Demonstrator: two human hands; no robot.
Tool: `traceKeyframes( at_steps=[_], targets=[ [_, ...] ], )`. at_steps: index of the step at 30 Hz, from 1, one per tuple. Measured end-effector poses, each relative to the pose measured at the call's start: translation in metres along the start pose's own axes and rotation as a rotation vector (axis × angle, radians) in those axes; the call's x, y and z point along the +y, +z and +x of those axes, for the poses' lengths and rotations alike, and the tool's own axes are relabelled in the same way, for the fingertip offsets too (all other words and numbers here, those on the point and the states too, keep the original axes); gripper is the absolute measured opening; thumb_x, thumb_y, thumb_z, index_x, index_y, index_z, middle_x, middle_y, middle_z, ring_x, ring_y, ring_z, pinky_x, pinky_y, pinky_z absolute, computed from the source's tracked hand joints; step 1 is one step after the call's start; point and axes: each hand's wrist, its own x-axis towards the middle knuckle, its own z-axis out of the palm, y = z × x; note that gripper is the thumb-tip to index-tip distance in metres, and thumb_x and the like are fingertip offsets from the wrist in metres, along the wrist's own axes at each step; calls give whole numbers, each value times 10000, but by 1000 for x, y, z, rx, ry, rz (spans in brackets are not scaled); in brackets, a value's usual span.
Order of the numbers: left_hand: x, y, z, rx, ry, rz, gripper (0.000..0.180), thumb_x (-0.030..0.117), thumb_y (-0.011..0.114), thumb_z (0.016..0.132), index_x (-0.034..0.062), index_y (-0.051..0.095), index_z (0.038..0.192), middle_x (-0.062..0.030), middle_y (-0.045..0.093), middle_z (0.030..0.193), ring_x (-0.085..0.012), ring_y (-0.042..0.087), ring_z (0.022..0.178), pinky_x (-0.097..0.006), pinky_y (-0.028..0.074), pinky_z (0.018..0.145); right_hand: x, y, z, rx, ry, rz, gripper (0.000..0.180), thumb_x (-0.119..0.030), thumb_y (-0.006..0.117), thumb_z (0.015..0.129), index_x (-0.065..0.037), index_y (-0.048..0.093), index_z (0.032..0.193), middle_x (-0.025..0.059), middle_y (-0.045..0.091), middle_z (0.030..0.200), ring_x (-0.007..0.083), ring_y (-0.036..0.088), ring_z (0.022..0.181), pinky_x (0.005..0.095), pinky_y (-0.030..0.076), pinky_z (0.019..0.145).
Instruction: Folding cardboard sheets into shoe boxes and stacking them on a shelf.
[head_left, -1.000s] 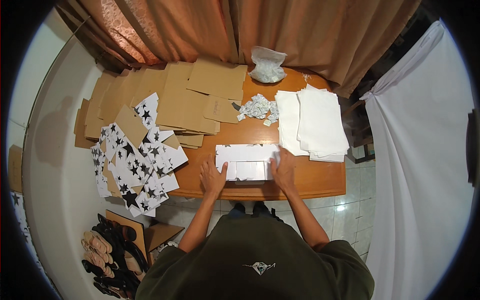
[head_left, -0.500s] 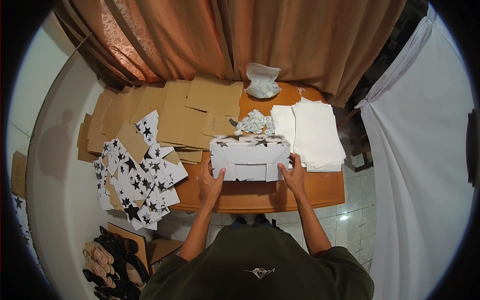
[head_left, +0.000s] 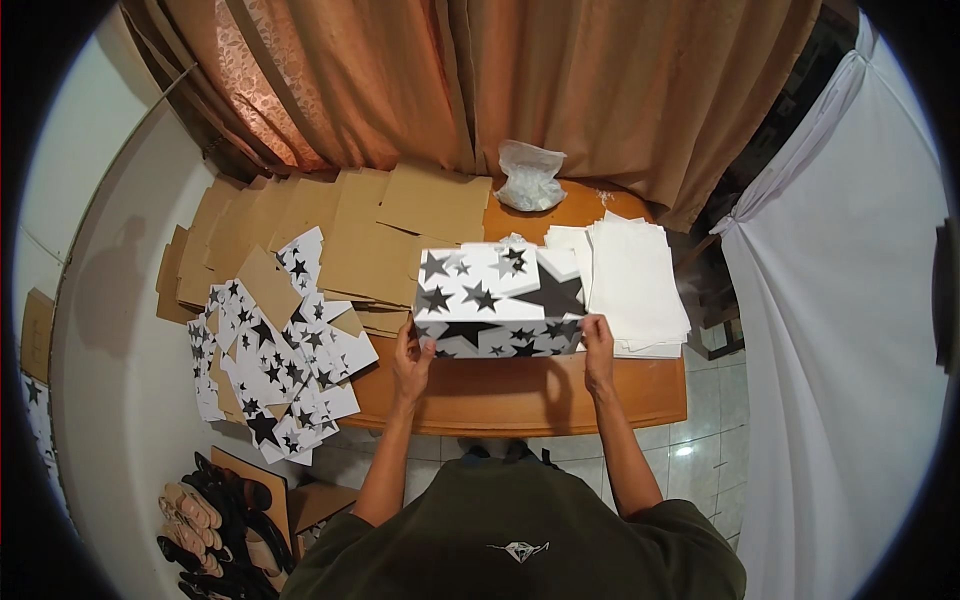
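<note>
The brown curtain [head_left: 590,90] hangs beyond the grip, across the far side of the work area. The white cloth [head_left: 830,330] hangs well to the right of the grip. The wooden table [head_left: 500,400] extends below the grip and to both sides of it. The cardboard sheets [head_left: 350,215] lie overlapped to the left of the grip and beyond it. The star-printed pieces [head_left: 265,345] form a loose pile directly left of the grip. The shoes [head_left: 225,530] are grouped low, to the left of the grip and nearer the body. The white paper stack [head_left: 635,280] lies just beyond the right hand. The star-printed box [head_left: 495,300] is located between the two hands, long side toward the body; contact between its underside and the table cannot be determined. The plastic bag [head_left: 530,185] sits beyond the box. The left hand [head_left: 410,365] grasps the left end of the box, thumb on the near face. The right hand [head_left: 598,350] grasps the right end, fingers curled.
</note>
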Motion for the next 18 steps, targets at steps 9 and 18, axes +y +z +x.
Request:
traceKeyframes(
  at_steps=[9,18],
  targets=[
    [-68,-12,-49,-52,-245,64,397,366,707,958,13,577,1083,-41,641,973,-113,537,826,-278,466,734,92,-9,-46,-32,179,-46,358,-174,757,907,-1,540,1132,93,640,1049,144,617,934,279,499,817],
    [-71,-12,-59,-201,-384,238,393,276,725,918,-1,583,1158,-110,680,1014,-184,615,920,-327,493,815,154,-36,-57,-151,213,-61,442,-125,737,912,-8,467,1242,125,595,1166,187,603,1053,307,500,907]
  ],
)
